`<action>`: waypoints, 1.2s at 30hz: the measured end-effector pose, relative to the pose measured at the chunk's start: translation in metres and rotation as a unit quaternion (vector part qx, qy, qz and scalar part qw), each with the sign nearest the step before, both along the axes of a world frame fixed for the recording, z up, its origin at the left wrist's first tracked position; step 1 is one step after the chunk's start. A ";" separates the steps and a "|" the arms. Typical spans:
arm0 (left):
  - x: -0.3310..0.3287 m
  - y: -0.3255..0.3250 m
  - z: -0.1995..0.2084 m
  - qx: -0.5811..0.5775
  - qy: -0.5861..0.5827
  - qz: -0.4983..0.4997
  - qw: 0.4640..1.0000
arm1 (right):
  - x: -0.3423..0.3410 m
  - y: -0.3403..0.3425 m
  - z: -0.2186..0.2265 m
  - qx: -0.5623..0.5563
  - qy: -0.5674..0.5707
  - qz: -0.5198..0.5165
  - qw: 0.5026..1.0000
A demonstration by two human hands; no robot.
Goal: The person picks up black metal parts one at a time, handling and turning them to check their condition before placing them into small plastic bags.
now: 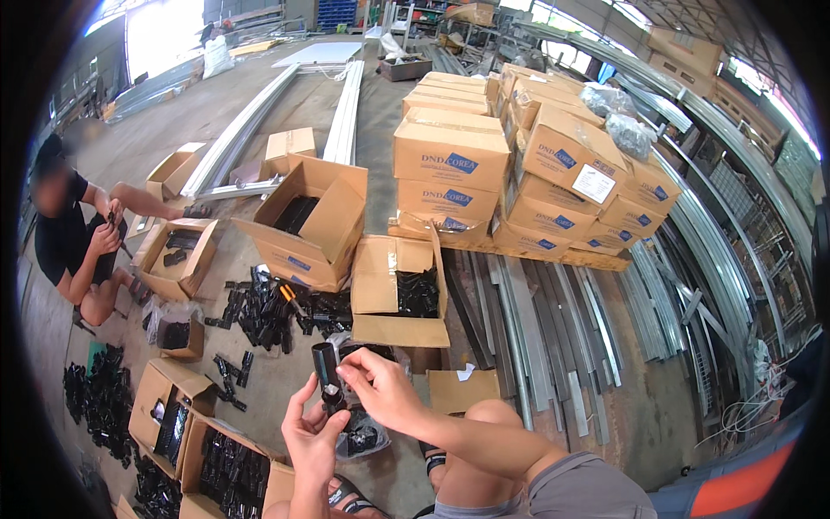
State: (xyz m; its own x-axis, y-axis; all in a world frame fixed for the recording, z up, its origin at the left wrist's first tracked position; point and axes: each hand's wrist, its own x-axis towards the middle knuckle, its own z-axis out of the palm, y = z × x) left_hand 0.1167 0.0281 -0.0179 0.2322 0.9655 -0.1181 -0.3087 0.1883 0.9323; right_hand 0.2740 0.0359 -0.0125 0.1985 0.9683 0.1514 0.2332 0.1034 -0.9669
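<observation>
In the lower centre, the left hand (311, 434) pinches the near-upright black tubular part (325, 365) low down, the right hand (382, 391) close on its right, grip unclear.

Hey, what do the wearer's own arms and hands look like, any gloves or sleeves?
The left hand and right hand are gloveless. No watch or wristband shows, and the visible forearms are bare. Grey cloth borders the upper end of the right arm; I can't tell whether it's sleeve or shorts.
</observation>
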 end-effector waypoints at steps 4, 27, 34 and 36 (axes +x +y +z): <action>-0.004 -0.001 0.003 0.003 -0.006 0.003 1.000 | -0.001 -0.002 0.003 0.076 -0.082 0.048 0.993; -0.012 -0.012 0.032 -0.002 0.081 -0.033 0.996 | -0.001 -0.005 -0.007 0.151 -0.101 0.066 0.981; -0.017 -0.008 0.025 0.011 0.075 -0.032 0.997 | -0.006 -0.008 -0.003 0.189 -0.120 0.050 0.973; -0.017 -0.009 0.025 0.008 0.080 -0.038 0.996 | -0.008 -0.007 -0.008 0.187 -0.121 0.030 0.974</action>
State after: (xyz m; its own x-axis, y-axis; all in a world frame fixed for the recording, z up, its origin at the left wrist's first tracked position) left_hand 0.0999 0.0194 0.0069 0.2841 0.9480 -0.1434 -0.1407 0.1892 0.9718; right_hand 0.2657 0.0291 -0.0204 0.0571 0.8450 0.5317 0.4329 0.4589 -0.7759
